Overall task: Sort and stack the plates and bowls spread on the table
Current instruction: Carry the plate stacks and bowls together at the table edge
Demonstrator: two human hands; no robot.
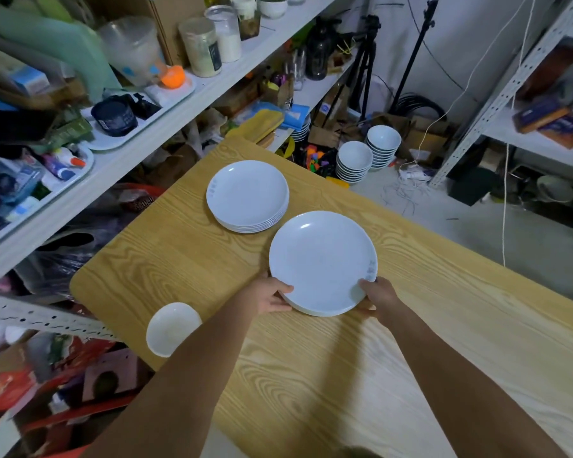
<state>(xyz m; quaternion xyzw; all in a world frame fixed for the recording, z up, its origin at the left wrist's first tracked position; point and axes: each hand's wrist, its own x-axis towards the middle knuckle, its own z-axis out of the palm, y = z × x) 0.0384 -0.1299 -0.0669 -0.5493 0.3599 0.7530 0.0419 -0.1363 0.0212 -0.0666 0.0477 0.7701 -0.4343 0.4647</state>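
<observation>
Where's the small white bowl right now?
Head view: the small white bowl sits at the table's left edge, just left of the left forearm, nearer the person than the held plate.

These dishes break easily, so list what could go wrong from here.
The left hand and right hand grip the large round white plate only at its near rim; it could tip and slip. The small white bowl sits at the left edge of the wooden table, beside the left forearm; a nudge may knock it off. Landing off-centre on the stack of white plates could shift it.
</observation>
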